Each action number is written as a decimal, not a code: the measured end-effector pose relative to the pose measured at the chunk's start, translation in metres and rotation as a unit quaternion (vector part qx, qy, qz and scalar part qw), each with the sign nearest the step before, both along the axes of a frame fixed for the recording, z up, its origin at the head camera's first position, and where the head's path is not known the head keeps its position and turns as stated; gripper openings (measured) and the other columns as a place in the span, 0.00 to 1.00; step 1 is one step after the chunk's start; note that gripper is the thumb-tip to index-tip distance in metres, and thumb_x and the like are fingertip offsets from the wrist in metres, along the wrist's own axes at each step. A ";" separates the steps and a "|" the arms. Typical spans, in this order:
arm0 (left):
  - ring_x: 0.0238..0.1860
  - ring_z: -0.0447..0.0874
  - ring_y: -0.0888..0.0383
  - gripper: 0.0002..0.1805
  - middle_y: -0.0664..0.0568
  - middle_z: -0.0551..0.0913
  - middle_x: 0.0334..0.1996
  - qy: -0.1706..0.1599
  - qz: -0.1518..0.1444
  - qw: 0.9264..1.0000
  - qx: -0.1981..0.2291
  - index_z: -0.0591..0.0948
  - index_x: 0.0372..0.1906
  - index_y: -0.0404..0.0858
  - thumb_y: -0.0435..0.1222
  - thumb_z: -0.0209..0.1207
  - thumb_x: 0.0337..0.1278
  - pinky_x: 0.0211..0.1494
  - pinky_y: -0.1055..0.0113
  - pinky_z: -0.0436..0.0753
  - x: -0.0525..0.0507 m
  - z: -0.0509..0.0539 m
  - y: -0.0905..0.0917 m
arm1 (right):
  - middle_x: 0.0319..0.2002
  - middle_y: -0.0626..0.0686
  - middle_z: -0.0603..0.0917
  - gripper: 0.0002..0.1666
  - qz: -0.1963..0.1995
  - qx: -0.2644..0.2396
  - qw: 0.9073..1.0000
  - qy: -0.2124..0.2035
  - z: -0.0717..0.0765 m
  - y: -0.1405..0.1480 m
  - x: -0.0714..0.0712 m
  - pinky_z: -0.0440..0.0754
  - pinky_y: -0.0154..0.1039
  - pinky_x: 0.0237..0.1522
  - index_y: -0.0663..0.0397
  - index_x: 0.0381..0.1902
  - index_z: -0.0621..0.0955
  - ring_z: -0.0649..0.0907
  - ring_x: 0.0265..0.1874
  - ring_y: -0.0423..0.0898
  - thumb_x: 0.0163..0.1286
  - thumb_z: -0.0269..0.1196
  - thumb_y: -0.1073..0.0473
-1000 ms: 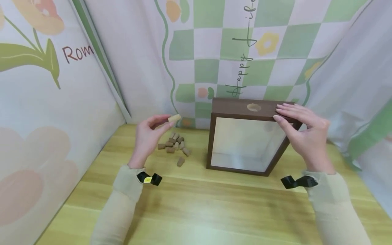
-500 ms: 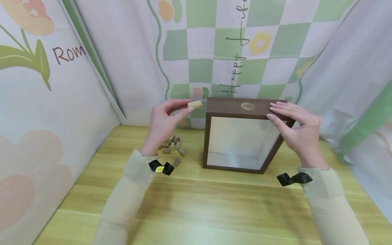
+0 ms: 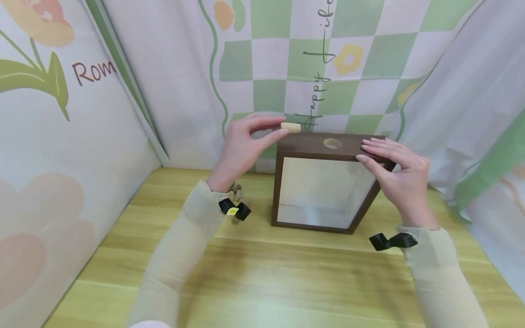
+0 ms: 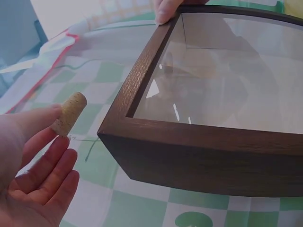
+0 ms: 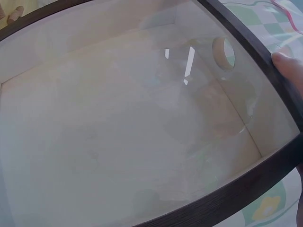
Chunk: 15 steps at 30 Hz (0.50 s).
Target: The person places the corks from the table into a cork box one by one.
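Observation:
My left hand (image 3: pixel 246 139) pinches a pale cork (image 3: pixel 290 127) between thumb and fingertips, just above the top left corner of a dark brown shadow box (image 3: pixel 276 200). In the left wrist view the cork (image 4: pixel 71 113) is tilted and apart from the box (image 4: pixel 189 142). The box stands upright, with a clear front panel (image 3: pixel 320 193) and a round hole (image 3: pixel 332 143) in its top. At its top right corner my right hand (image 3: pixel 399 171) holds the edge, fingers over the top and thumb on the front frame. No corks show inside.
Several corks (image 3: pixel 236 193) lie on the wooden table (image 3: pixel 262 278) left of the box, partly hidden by my left wrist. A checked curtain (image 3: pixel 270 59) hangs close behind the box. A printed curtain (image 3: pixel 41 150) borders the table's left side.
My left hand has carried the cork up and to the right, from near the pile to the box's top left corner. My right hand stays on the box.

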<state>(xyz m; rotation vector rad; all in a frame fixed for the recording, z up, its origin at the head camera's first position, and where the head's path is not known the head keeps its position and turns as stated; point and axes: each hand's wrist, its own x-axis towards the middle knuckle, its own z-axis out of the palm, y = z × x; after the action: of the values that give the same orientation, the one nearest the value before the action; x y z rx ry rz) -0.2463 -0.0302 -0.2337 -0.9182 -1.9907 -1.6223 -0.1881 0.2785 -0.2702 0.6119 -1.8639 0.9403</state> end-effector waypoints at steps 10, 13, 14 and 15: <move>0.46 0.85 0.67 0.15 0.61 0.89 0.42 -0.033 0.021 0.997 -0.070 0.90 0.48 0.41 0.38 0.75 0.55 0.54 0.74 0.78 -0.010 0.018 0.032 | 0.42 0.62 0.89 0.12 0.000 -0.009 1.000 0.002 -0.006 0.006 -0.009 0.76 0.45 0.63 0.64 0.40 0.90 0.86 0.51 0.47 0.56 0.78 0.69; 0.46 0.85 0.67 0.15 0.59 0.90 0.42 -0.018 0.018 0.995 -0.094 0.90 0.49 0.41 0.39 0.75 0.56 0.52 0.76 0.79 -0.015 0.019 0.043 | 0.42 0.61 0.89 0.12 -0.007 -0.007 1.000 0.000 -0.007 0.007 -0.010 0.76 0.44 0.63 0.63 0.40 0.91 0.86 0.51 0.46 0.56 0.78 0.69; 0.45 0.85 0.68 0.15 0.59 0.90 0.43 -0.018 0.018 0.994 -0.104 0.90 0.49 0.41 0.39 0.74 0.56 0.52 0.76 0.79 -0.017 0.019 0.047 | 0.42 0.62 0.89 0.12 -0.008 -0.009 1.000 0.000 -0.007 0.006 -0.009 0.76 0.44 0.63 0.64 0.40 0.91 0.86 0.51 0.45 0.56 0.78 0.69; 0.45 0.85 0.69 0.16 0.59 0.90 0.43 -0.018 0.020 0.993 -0.115 0.90 0.49 0.41 0.40 0.74 0.57 0.52 0.76 0.79 -0.018 0.020 0.050 | 0.42 0.62 0.89 0.12 -0.008 -0.009 1.000 -0.002 -0.006 0.005 -0.007 0.76 0.44 0.63 0.64 0.40 0.90 0.86 0.51 0.46 0.56 0.78 0.70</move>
<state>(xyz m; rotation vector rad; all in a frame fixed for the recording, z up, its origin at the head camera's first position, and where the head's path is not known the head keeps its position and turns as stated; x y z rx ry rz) -0.2647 0.0198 -0.2142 -0.9297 -2.2404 -1.4170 -0.1955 0.2835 -0.2764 0.5828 -1.8595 0.9478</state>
